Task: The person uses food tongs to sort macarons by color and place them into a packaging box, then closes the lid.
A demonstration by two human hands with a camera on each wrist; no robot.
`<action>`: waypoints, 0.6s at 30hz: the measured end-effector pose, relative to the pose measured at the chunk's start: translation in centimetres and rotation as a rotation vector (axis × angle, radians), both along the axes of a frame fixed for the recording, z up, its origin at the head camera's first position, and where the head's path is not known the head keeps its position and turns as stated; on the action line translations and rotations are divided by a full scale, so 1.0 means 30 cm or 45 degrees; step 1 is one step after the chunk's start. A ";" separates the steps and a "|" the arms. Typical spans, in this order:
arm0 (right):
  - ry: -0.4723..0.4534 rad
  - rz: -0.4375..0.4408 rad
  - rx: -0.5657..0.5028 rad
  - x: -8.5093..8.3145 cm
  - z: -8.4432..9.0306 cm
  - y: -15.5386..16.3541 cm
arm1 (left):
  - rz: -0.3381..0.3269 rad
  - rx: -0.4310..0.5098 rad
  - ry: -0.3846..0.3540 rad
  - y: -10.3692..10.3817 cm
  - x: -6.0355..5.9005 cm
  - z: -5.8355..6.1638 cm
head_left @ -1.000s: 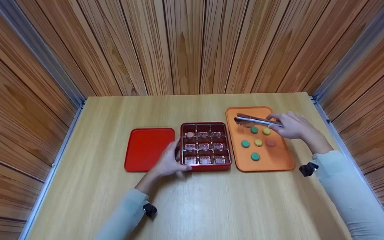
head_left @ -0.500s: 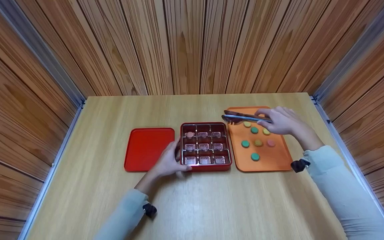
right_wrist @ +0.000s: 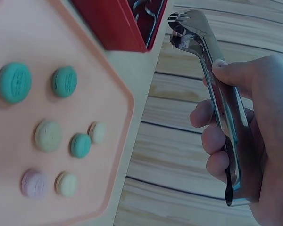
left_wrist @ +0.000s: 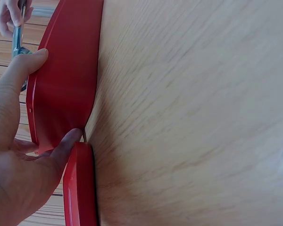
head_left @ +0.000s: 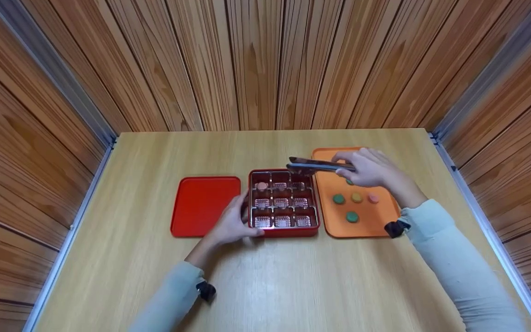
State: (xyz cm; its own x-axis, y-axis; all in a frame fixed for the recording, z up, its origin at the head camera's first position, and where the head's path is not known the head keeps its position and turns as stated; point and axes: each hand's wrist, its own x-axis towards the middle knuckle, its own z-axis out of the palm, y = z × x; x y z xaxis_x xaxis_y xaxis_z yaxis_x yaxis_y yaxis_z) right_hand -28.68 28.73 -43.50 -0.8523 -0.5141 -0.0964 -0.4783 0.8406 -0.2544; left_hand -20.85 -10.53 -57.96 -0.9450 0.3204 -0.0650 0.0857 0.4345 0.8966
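My left hand [head_left: 233, 223] holds the near left corner of a red box [head_left: 284, 232], thumb on the front wall and fingers along the left side. Inside the box is a clear divided insert; a pink macaron [head_left: 262, 186] sits in its far left compartment. Metal tongs [right_wrist: 231, 132] are gripped in my right hand [head_left: 367, 168]. Their tips are over the far right part of the box; whether anything is between them I cannot tell. Several green, yellow and pink macarons lie on the orange tray [head_left: 362, 228], partly hidden by my right hand in the head view.
Left of the box lies a flat red lid [head_left: 205, 203], close beside my left hand. The tray stands just right of the box, and one green macaron [head_left: 352, 216] lies nearest its front. A wooden wall [head_left: 265, 69] rises behind the table.
My right hand has carried the tongs leftward from above the tray to over the far right of the box. The left hand and box have stayed put.
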 end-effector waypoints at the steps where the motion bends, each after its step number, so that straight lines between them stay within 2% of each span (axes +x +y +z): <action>1: 0.003 0.006 0.006 0.000 -0.001 -0.009 | -0.001 -0.003 -0.003 0.000 -0.001 0.001; 12: 0.021 0.046 0.054 0.014 -0.025 -0.099 | 0.007 -0.002 -0.040 -0.001 0.008 -0.005; 18: 0.015 0.034 0.070 0.012 -0.024 -0.124 | 0.006 0.010 -0.009 -0.002 0.001 -0.004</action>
State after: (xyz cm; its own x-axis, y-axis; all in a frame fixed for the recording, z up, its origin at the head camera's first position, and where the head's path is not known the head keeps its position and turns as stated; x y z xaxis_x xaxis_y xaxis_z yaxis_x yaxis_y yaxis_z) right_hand -28.32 25.00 -44.21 -0.8398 -0.5306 -0.1147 -0.5032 0.8401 -0.2024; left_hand -20.82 -10.59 -58.10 -0.9461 0.3165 -0.0694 0.0770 0.4276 0.9007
